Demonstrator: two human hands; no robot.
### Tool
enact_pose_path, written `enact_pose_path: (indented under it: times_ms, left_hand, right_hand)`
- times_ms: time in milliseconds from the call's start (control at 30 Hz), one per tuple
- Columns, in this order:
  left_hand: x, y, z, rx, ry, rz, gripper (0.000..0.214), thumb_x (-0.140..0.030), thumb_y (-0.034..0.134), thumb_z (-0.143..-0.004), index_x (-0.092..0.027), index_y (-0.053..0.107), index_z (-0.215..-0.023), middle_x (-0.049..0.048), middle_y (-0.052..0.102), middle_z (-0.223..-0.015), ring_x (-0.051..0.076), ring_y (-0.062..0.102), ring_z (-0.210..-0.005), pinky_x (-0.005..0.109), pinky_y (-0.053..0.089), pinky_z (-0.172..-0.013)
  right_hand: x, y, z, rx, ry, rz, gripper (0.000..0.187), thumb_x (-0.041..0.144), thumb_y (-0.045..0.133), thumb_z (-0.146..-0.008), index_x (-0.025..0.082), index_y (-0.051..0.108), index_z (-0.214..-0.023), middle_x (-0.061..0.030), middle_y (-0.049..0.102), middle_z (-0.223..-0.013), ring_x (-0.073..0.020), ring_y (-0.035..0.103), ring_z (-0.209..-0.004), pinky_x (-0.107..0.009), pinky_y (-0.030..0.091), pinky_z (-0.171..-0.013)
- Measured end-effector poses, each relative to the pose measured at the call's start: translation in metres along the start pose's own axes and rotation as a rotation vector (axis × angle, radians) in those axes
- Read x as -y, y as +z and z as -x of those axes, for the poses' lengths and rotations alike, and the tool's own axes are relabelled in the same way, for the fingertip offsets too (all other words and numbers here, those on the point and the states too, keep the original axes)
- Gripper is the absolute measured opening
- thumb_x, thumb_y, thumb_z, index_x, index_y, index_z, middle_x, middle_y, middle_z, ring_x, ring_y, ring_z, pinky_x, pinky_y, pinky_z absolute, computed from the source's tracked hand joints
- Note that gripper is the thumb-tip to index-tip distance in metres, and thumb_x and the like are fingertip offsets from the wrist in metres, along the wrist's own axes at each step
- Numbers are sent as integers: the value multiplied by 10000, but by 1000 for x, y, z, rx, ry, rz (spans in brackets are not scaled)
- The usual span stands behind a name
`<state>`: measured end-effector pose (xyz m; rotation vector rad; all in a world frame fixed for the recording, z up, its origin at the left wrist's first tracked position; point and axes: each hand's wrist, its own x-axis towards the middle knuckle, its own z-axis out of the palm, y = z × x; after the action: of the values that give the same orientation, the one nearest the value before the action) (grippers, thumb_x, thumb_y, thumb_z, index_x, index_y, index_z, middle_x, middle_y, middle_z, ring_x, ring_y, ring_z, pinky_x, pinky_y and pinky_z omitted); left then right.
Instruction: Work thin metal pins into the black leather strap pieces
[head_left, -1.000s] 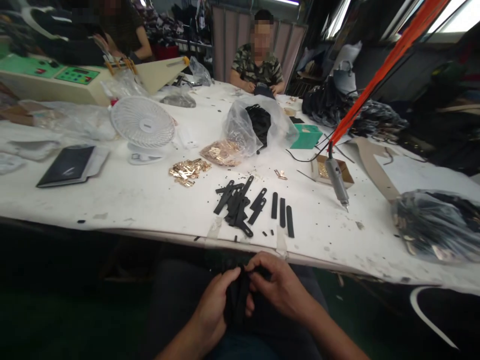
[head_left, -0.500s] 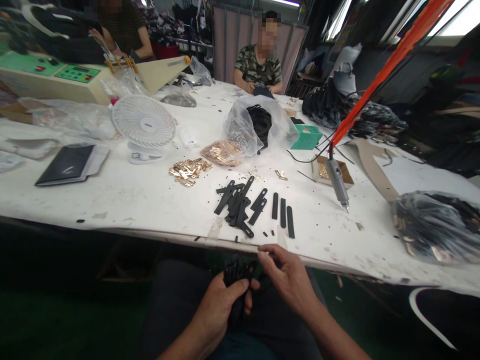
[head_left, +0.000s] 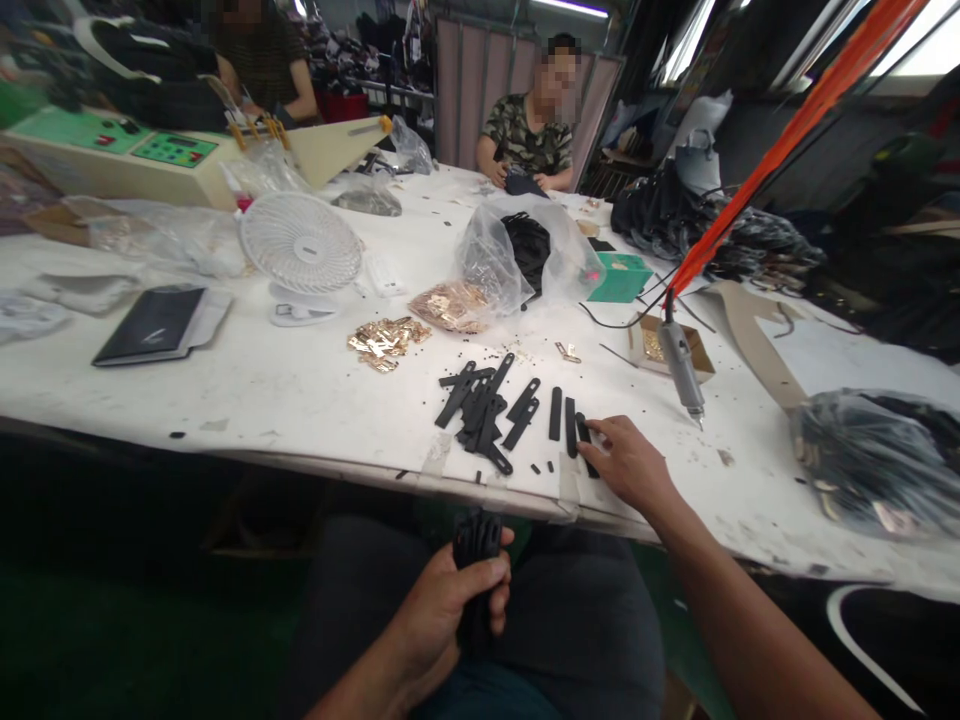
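A bundle of thin black straps stands upright in my left hand, held over my lap below the table edge. My fingers wrap around it, and its lower part hangs in shadow. On the table, my right hand has its thumb and fingertips on the rightmost of three flat black strips, partly covering it. The other two strips, the middle one and the left one, lie just beside it. Farther left is a loose heap of black straps with slotted ends.
Gold metal pieces lie behind the heap, near a clear bag of black cords. A grey screwdriver hangs at right before a small box. A white fan stands left. A co-worker sits opposite.
My right hand has moved from beside the left hand, up and right onto the table, to the rightmost strip. My left hand keeps the bundle. The view has shifted slightly.
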<state>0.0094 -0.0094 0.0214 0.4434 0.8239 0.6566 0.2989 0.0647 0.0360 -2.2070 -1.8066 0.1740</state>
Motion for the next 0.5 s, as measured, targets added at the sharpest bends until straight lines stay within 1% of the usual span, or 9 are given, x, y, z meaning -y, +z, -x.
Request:
enact_pose_path:
  times_ms: [100, 233, 333, 400, 500]
  left_hand:
    - [-1, -1, 0, 8, 1, 7, 381, -265, 728, -781, -117, 607, -1111, -3, 553, -725, 75, 452, -514, 204, 375, -443]
    - [-4, 1, 0, -28, -15, -40, 395, -342, 761, -759, -116, 632, -1057, -12, 529, -697, 54, 390, -467, 184, 305, -398]
    - [-5, 1, -1, -48, -6, -66, 408, -377, 779, -740, -124, 643, -1028, -12, 528, -681, 48, 367, -455, 173, 283, -389]
    - [-4, -1, -3, -39, 6, -71, 431, -411, 798, -713, -134, 647, -1008, -12, 532, -660, 50, 362, -441, 175, 283, -381]
    - [-1, -6, -5, -26, 23, -84, 473, -469, 815, -679, -142, 654, -982, -19, 520, -612, 53, 359, -414, 178, 280, -374]
  right_hand:
    - [-2, -3, -2, 46, 26, -87, 381, 305, 612, -866, 227, 621, -1239, -58, 604, -1129, -153, 617, -767, -290, 447, -711]
    - [-3, -8, -11, 83, 44, -149, 493, 214, 624, -804, 200, 586, -1295, -72, 627, -1121, -154, 615, -768, -277, 444, -733]
    - [-1, -11, -17, 108, 78, -173, 537, 154, 584, -771, 194, 583, -1306, -33, 678, -938, -164, 607, -746, -267, 421, -690]
    - [2, -14, -17, 110, 79, -177, 485, 148, 567, -763, 194, 631, -1242, -9, 671, -793, -170, 596, -700, -264, 393, -639]
    - [7, -18, -11, 91, 69, -194, 346, 208, 563, -787, 208, 689, -1109, 7, 646, -705, -169, 579, -643, -263, 373, -595]
